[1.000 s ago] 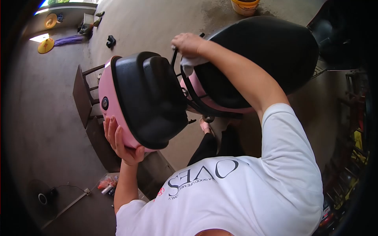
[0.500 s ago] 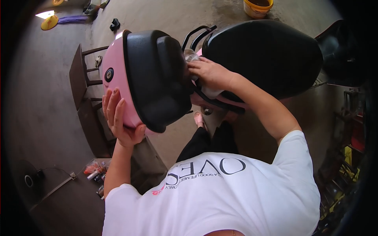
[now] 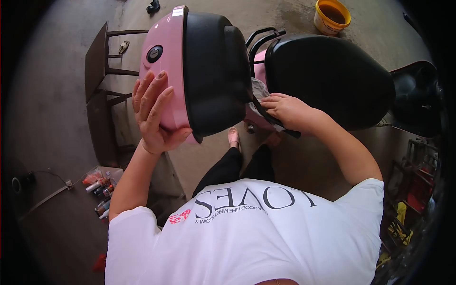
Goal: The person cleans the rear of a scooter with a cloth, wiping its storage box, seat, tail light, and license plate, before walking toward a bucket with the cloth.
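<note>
A pink scooter top box [image 3: 164,35] with a round lock has a black side [image 3: 213,76] facing the long black seat [image 3: 327,80]. My left hand [image 3: 154,114] rests on the pink shell near its lower edge, fingers stretched and apart. Between the box and the seat, my right hand [image 3: 294,113] presses a pale grey cloth [image 3: 259,90] against the scooter's rear, by the black grab rail [image 3: 259,40]. Part of the cloth is hidden behind the box and under the fingers.
A yellow bucket [image 3: 332,18] of brownish liquid stands on the concrete floor beyond the seat. Dark wooden stools [image 3: 97,61] are left of the box. Bottles and small items [image 3: 100,190] lie at lower left. Stacked chairs [image 3: 420,185] are at the right.
My right hand has moved with the cloth from the black side of the box, down toward the grab rail and seat. My left hand stays on the pink shell. The whole view has shifted.
</note>
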The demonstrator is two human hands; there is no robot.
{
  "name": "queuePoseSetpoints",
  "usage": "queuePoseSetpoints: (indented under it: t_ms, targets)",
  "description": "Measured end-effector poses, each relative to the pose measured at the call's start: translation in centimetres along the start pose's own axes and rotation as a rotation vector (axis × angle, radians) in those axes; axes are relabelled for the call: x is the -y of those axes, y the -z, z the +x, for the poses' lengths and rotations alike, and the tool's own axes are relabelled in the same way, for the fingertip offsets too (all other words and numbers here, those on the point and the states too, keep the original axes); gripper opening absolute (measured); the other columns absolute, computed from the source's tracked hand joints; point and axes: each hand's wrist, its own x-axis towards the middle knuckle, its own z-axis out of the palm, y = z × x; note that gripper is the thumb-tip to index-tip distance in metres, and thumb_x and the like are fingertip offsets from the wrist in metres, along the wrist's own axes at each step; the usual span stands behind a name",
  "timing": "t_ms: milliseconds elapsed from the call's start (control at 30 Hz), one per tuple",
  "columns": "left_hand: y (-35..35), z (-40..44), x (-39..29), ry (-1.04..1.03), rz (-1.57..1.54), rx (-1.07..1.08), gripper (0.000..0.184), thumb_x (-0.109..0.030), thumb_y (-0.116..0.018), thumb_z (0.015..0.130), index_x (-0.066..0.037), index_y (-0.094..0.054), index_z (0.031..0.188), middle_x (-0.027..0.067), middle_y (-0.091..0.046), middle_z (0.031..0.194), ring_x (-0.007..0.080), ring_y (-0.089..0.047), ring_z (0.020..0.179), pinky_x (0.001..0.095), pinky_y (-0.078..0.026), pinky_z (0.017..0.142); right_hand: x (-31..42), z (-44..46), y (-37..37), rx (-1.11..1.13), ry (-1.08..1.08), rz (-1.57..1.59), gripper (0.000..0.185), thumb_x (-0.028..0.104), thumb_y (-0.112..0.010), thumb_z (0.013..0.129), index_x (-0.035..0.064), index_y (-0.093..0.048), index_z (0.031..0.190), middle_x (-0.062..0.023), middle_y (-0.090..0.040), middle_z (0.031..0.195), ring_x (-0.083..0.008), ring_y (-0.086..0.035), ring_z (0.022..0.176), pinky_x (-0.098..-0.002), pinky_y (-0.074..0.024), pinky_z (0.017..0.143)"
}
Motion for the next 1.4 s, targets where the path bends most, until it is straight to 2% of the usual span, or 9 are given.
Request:
queuePoseSetpoints:
  t_ms: [133,233,300,433,500,567,667,800,1400]
  targets:
    - [0.2,0.1,-0.3,0.023,0.001,0.015,0.066,-0.061,-0.059,0.078,-0.008,-0.059,0.117,0.0171,-0.055,0.127,0.0351,-0.044,0.126,0.0456,-0.021,0.110,1.6,-1.3,2.4,0.218,-0.148,0.157,0.025,0.004,-0.059,0.068,0.0052,-0.068,0.092,-0.0047,-0.063,0.109,-0.0212,-0.054,0.110,-0.0370,-0.0342,0.102]
    - [0.3,0.1,-0.4,0.050,0.006,0.013,0.064,-0.061,-0.059,0.078,-0.010,-0.060,0.117,0.0158,-0.055,0.127,0.0348,-0.044,0.126,0.0455,-0.021,0.110,3.2,-1.5,2.0,-0.022,-0.256,0.181,0.020,0.001,-0.058,0.067,0.0022,-0.066,0.086,-0.0045,-0.065,0.098,-0.0229,-0.058,0.097,-0.0383,-0.0405,0.095]
    - [0.3,0.1,-0.4,0.058,0.015,0.002,0.063,-0.060,-0.060,0.077,-0.012,-0.061,0.117,0.0150,-0.055,0.127,0.0346,-0.044,0.125,0.0455,-0.021,0.110,3.9,-0.8,2.1,-0.352,-0.645,0.437,0.021,-0.004,-0.054,0.068,-0.0015,-0.065,0.086,-0.0092,-0.065,0.095,-0.0254,-0.060,0.094,-0.0353,-0.0461,0.087]
    - [0.2,0.1,-0.6,0.067,-0.009,-0.003,0.061,-0.058,-0.062,0.076,-0.013,-0.062,0.117,0.0145,-0.056,0.126,0.0346,-0.045,0.125,0.0455,-0.020,0.110,4.5,2.5,3.2,-0.733,-0.739,1.250,0.042,-0.004,-0.040,0.076,-0.0047,-0.058,0.114,-0.0152,-0.062,0.107,-0.0204,-0.059,0.102,-0.0270,-0.0420,0.092]
    - [0.2,0.1,-0.4,0.054,-0.013,-0.013,0.060,-0.057,-0.063,0.075,-0.013,-0.062,0.116,0.0144,-0.056,0.126,0.0344,-0.045,0.125,0.0453,-0.020,0.110,4.6,4.4,0.7,-0.545,-0.669,0.970,0.054,0.007,-0.048,0.078,-0.0042,-0.041,0.131,-0.0189,-0.049,0.129,-0.0293,-0.051,0.116,-0.0311,-0.0356,0.101]
    - [0.2,0.2,-0.5,0.065,-0.001,-0.014,0.060,-0.057,-0.063,0.075,-0.013,-0.062,0.117,0.0142,-0.057,0.126,0.0340,-0.045,0.125,0.0449,-0.020,0.110,4.7,5.7,0.1,-0.554,-0.590,0.566,0.054,0.013,-0.053,0.080,-0.0010,-0.041,0.131,-0.0214,-0.047,0.129,-0.0356,-0.050,0.115,-0.0358,-0.0377,0.099]
    - [0.1,0.1,-0.5,0.082,0.010,-0.019,0.060,-0.056,-0.064,0.075,-0.014,-0.062,0.117,0.0137,-0.057,0.125,0.0330,-0.046,0.125,0.0441,-0.020,0.110,5.3,5.4,0.3,-0.514,-0.646,0.647,0.044,0.015,-0.060,0.079,0.0014,-0.047,0.120,-0.0200,-0.053,0.115,-0.0383,-0.053,0.107,-0.0409,-0.0430,0.090]
    - [0.0,-0.1,-0.6,0.083,0.007,-0.040,0.059,-0.057,-0.063,0.075,-0.015,-0.064,0.116,0.0118,-0.058,0.125,0.0310,-0.047,0.124,0.0423,-0.020,0.110,6.9,3.6,-0.8,-0.451,-0.772,0.393,0.033,0.010,-0.067,0.073,0.0023,-0.049,0.099,-0.0129,-0.056,0.090,-0.0361,-0.056,0.089,-0.0437,-0.0451,0.074]
    - [-0.1,0.2,-0.1,0.035,0.035,-0.056,0.061,-0.055,-0.065,0.074,-0.013,-0.062,0.117,0.0110,-0.057,0.125,0.0304,-0.048,0.122,0.0414,-0.024,0.107,7.1,4.0,-3.6,-0.619,-0.679,-0.127,0.039,0.013,-0.069,0.070,0.0037,-0.051,0.103,-0.0096,-0.053,0.081,-0.0278,-0.056,0.071,-0.0385,-0.0468,0.060]
